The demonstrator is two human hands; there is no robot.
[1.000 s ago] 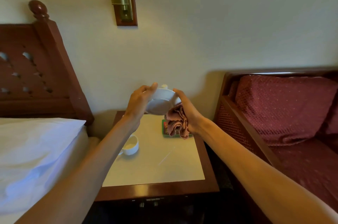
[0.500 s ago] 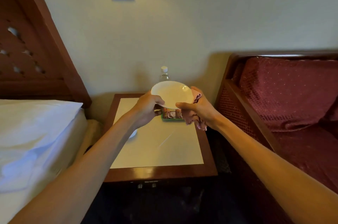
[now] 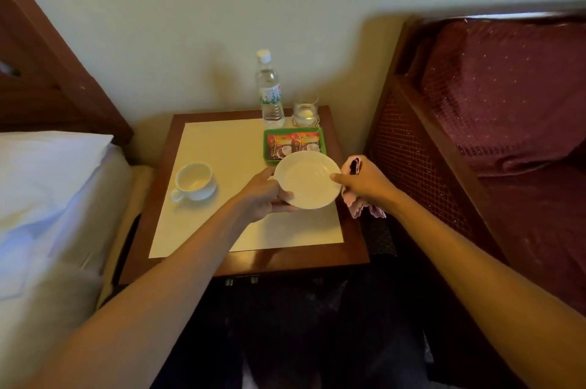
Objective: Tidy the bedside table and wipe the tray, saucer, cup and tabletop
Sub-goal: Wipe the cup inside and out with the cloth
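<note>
The left hand (image 3: 264, 195) is gripping the round white ceramic saucer (image 3: 309, 179) by its near-left rim, thumb lying on top and fingers curling underneath, holding it level above the wooden counter with the cream top (image 3: 228, 150). The right hand (image 3: 364, 180) is pressing its thumb on the opposite rim while its fingers are bunching a crumpled pink cloth (image 3: 364, 211), which is hanging below that hand. Left of the left hand, the white ceramic cup (image 3: 193, 180) is standing upright on the counter. Just beyond the hands, the small green tray (image 3: 322, 138) is holding two red sachets (image 3: 293, 144); further beyond, a clear plastic water bottle (image 3: 269, 93) and a drinking glass (image 3: 305, 112) are standing side by side
</note>
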